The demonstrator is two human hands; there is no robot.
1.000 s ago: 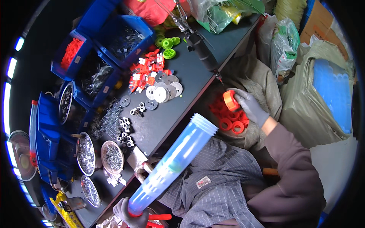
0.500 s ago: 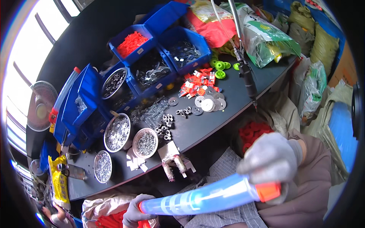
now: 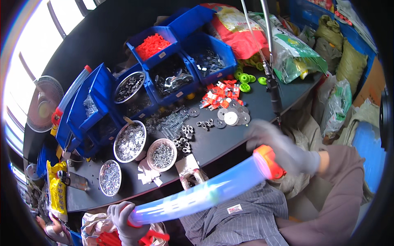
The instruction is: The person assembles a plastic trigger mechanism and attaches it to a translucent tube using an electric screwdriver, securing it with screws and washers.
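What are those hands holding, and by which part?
The left hand grips the clear blue tube by its left end. The right hand is blurred beside the orange-red cap at the other end; whether it grips that cannot be told.

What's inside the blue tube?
A blurred greenish patch shows through the blue tube, too smeared to identify. The orange-red cap covers one end; the left hand partly hides the other.
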